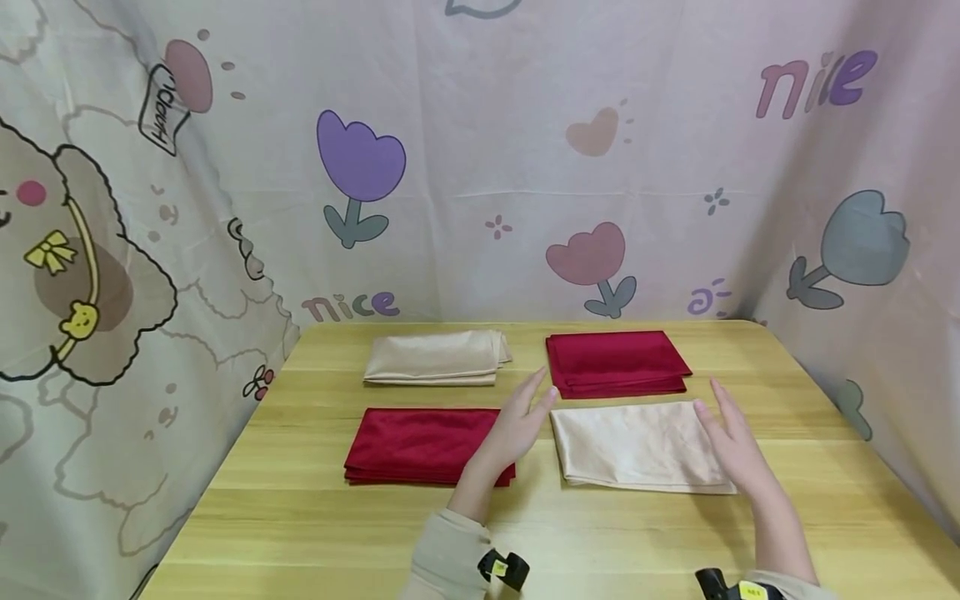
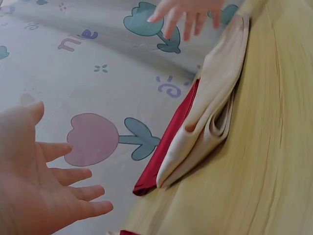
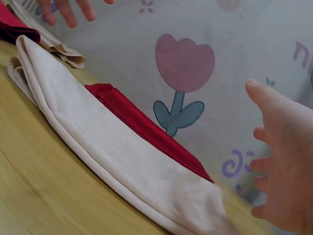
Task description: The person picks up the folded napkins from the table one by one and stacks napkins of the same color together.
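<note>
A folded cream cloth (image 1: 637, 446) lies at the front right of the table, with my two hands raised on either side of it. My left hand (image 1: 517, 421) is above the gap between that cloth and a folded red cloth (image 1: 420, 446) at the front left, partly covering the red one's right end. By the cream cloth's right end hovers my right hand (image 1: 733, 442). Both hands have extended fingers, palms facing each other, holding nothing. In the left wrist view, the left fingers (image 2: 80, 193) are spread apart. Layered folds show along the cream cloth's edge (image 3: 98, 127).
Behind lie another folded cream cloth (image 1: 435, 358) at the left and a folded red cloth (image 1: 615, 364) at the right. All rest on a light wooden table (image 1: 285, 517). Printed curtains (image 1: 465, 167) hang along the table's back and sides.
</note>
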Motion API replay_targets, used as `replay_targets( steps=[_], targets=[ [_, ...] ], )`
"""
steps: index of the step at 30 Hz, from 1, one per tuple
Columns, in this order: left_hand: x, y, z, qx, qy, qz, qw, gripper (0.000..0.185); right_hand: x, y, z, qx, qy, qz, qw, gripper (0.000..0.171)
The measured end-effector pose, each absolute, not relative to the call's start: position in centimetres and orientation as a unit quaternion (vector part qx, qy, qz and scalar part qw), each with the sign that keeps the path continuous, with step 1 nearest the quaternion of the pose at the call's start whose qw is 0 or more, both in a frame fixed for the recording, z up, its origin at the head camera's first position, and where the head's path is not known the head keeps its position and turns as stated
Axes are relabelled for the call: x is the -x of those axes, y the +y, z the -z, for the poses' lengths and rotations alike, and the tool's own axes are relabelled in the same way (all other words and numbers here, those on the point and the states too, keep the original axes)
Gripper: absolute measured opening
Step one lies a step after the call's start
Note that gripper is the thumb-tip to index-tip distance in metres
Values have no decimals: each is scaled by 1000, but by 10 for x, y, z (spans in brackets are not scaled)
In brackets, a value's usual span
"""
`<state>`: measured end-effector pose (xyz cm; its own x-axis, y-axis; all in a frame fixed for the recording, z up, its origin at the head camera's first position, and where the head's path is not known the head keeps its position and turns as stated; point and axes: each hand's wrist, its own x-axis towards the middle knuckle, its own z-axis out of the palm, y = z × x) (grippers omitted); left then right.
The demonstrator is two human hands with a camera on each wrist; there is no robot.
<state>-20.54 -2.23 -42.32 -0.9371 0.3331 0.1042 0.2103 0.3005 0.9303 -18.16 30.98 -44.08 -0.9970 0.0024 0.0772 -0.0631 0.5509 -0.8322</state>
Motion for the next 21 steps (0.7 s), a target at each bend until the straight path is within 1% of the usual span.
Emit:
replay_targets(
  steps=[5, 8, 14, 21],
  targets=[
    [203, -18, 430, -140, 750, -640, 96, 63, 179, 317, 447, 19, -852, -524, -6, 76],
    [202, -16, 435, -123, 723, -670, 112, 63, 178, 321, 452, 33, -841, -540, -14, 75],
    [200, -19, 444, -87, 652, -738, 152, 69, 177, 333, 463, 52, -807, -589, -2, 76],
    [202, -23, 455, -52, 563, -803, 188, 70, 178, 345, 475, 32, -742, -670, 15, 78]
  ],
)
